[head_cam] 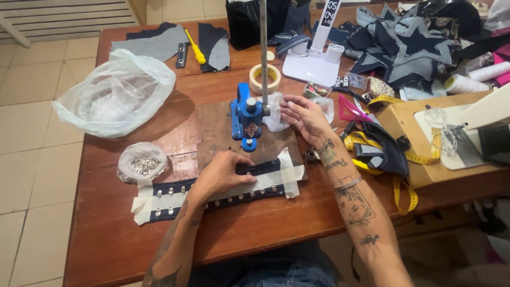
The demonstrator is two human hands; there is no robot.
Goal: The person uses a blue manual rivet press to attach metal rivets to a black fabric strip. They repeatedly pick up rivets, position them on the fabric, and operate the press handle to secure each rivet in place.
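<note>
The left hand (pixel 226 172) lies flat, fingers spread, pressing a dark denim strip (pixel 212 188) studded with eyelets and edged in masking tape (pixel 276 178), which lies across the wooden worktop (pixel 255 223) before a blue hand press (pixel 247 114). The right hand (pixel 303 114) hovers loosely open beside the press, fingertips at a small clear plastic bag (pixel 276 111), gripping nothing.
</note>
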